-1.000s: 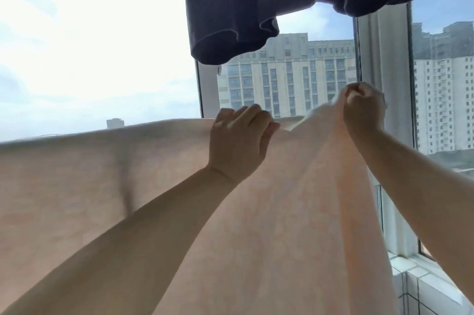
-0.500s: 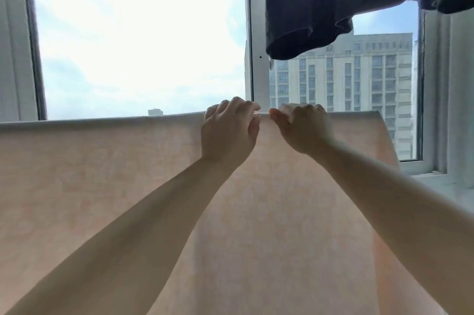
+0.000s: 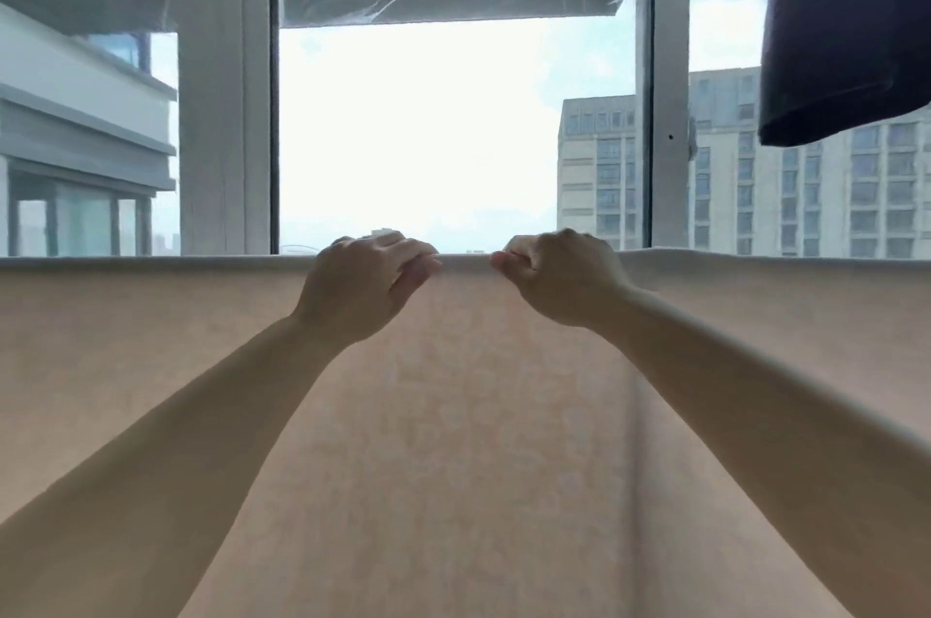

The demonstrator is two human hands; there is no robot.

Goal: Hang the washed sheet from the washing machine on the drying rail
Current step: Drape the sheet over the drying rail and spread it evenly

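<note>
Sheet hung with its top fold running 9-to-3 o'clock, rail hidden beneath. Left hand and right hand curled over that fold near centre, close together, equally near; fabric extended outward both ways.

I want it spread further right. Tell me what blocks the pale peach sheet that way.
Nothing visible blocks the pale peach sheet. Both hands, left hand and right hand, grip its top edge; the dark navy garment hangs clear above it.

The drying rail itself is hidden under the sheet. The sheet's folded top edge runs level across the frame's middle, and the cloth fills the lower half.
</note>
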